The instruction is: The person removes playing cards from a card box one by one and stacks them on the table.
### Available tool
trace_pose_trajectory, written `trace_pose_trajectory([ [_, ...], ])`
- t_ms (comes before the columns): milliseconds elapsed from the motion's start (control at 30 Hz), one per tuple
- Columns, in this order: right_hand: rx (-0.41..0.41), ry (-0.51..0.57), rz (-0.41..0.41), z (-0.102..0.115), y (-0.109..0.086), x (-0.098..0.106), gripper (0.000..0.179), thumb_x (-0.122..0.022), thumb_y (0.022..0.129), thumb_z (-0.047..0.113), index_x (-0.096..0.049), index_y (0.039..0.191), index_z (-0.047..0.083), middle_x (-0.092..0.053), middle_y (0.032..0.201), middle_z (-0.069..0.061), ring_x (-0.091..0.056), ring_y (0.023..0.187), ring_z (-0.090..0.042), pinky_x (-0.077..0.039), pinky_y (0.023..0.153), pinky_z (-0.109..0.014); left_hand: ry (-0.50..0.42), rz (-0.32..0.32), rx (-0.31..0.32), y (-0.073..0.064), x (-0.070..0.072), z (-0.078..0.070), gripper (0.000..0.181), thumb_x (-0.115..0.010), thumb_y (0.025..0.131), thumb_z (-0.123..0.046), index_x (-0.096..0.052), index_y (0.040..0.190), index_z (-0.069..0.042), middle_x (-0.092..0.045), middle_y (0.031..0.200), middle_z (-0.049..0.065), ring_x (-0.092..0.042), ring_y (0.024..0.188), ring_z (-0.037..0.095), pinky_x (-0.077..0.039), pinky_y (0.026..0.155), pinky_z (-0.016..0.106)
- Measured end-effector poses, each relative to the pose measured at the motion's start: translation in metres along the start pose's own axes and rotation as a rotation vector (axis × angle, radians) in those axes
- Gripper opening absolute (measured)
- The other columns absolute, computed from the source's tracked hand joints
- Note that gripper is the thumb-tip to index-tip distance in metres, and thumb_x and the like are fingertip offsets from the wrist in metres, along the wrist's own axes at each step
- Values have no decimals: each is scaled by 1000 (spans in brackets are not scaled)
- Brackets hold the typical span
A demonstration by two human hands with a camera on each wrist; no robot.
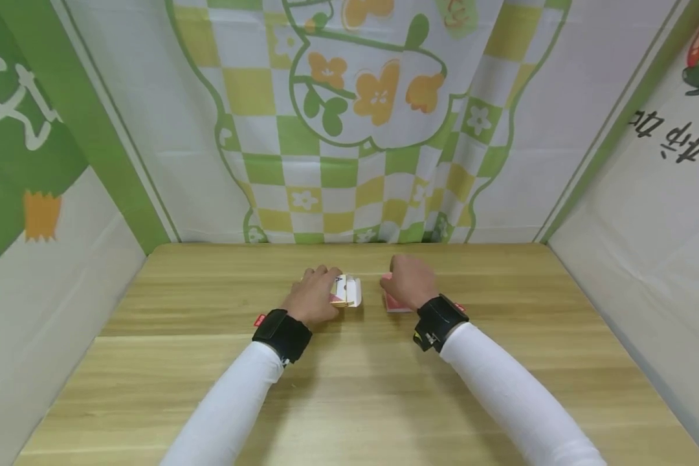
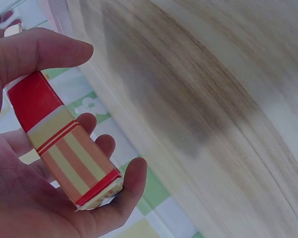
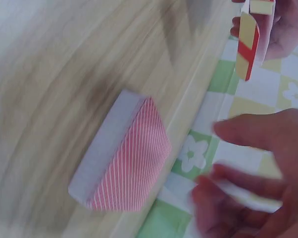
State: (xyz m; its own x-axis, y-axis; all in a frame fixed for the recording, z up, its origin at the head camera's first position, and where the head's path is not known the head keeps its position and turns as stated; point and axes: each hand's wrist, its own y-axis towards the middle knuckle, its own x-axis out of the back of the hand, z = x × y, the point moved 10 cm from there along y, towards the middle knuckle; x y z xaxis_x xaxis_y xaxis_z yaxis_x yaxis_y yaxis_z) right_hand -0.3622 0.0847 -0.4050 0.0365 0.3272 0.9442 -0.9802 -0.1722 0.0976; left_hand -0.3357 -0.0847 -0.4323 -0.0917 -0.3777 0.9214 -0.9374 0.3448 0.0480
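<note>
My left hand [image 1: 311, 298] grips a small playing card box [image 1: 353, 293], its open white flap pointing right toward the other hand. In the left wrist view, thumb and fingers curl round the red and cream striped card box [image 2: 72, 148]. A squared deck of playing cards [image 3: 134, 163] with red-and-white patterned backs lies flat on the table. Over that deck hovers my right hand [image 1: 412, 283], hiding part of it in the head view. The right wrist view shows this hand [image 3: 260, 183] apart from the cards, fingers loosely bent and slightly blurred, holding nothing.
Both hands work over a wooden table [image 1: 349, 401], toward its far edge. Behind it hangs a green and yellow checked cloth [image 1: 338, 175]. White printed cloth walls [image 1: 629, 213] stand along the sides.
</note>
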Motion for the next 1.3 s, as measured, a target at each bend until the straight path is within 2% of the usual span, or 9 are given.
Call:
trace_pose_trajectory([
  [67, 88, 88, -31, 12, 3, 2, 15, -72, 88, 21, -70, 85, 6, -60, 73, -2, -53, 62, -15, -40, 53, -30, 7, 0, 1, 1, 1, -1, 73, -82, 72, -9, -53, 139, -6, -58, 121, 16, -52, 108, 36, -49, 86, 57],
  [133, 193, 179, -39, 26, 4, 2, 12, -72, 90, 17, -74, 96, 6, -68, 83, -3, -61, 71, -16, -48, 63, -31, 16, 4, 8, 2, 2, -1, 73, -82, 72, -10, -53, 139, -6, -57, 122, 16, -52, 109, 37, -48, 87, 58],
  [233, 313, 293, 23, 42, 0, -3, 11, -70, 93, 13, -75, 99, 5, -70, 85, -3, -65, 76, -17, -52, 68, -30, 19, 18, 16, 2, -1, -1, 73, -83, 73, -13, -53, 140, -7, -57, 122, 15, -51, 109, 36, -48, 88, 58],
  [400, 381, 321, 115, 55, -6, -13, 8, -70, 96, 13, -77, 98, 9, -70, 85, 1, -63, 75, -13, -51, 66, -26, 17, 15, 8, 2, 0, -4, 72, -84, 74, -13, -54, 138, -8, -57, 120, 14, -51, 107, 35, -48, 85, 57],
  [600, 362, 320, 139, 55, -4, -16, 10, -72, 95, 15, -77, 91, 9, -71, 80, 2, -62, 68, -9, -50, 62, -26, 11, -12, -20, 4, 5, -10, 69, -82, 73, -12, -55, 137, -9, -58, 117, 13, -52, 105, 35, -49, 80, 55],
  [867, 227, 318, 164, 46, -2, -28, 25, -76, 92, 27, -74, 76, 9, -65, 66, 4, -50, 53, -7, -40, 50, -22, 4, 0, -21, 4, 1, -10, 68, -81, 73, -11, -55, 136, -10, -57, 116, 11, -50, 106, 34, -47, 81, 55],
  [1033, 174, 317, 178, 44, -3, -31, 24, -76, 92, 28, -75, 77, 9, -64, 65, 5, -49, 52, -8, -38, 50, -22, -10, -5, -29, 4, 1, -10, 68, -81, 74, -11, -54, 137, -10, -57, 116, 11, -50, 106, 33, -47, 81, 56],
  [1167, 173, 355, 203, 44, -3, -32, 21, -76, 92, 26, -77, 80, 8, -67, 67, 4, -50, 53, -8, -39, 50, -22, -7, -12, -31, 3, 3, -9, 69, -81, 74, -10, -54, 138, -10, -57, 116, 11, -50, 107, 34, -47, 82, 56],
  [1300, 158, 417, 235, 40, -3, -33, 16, -75, 92, 19, -79, 86, 6, -72, 76, 0, -54, 59, -9, -42, 54, -23, -1, -19, -31, 3, 5, -9, 69, -81, 72, -10, -55, 136, -9, -58, 117, 12, -51, 108, 35, -48, 83, 57],
])
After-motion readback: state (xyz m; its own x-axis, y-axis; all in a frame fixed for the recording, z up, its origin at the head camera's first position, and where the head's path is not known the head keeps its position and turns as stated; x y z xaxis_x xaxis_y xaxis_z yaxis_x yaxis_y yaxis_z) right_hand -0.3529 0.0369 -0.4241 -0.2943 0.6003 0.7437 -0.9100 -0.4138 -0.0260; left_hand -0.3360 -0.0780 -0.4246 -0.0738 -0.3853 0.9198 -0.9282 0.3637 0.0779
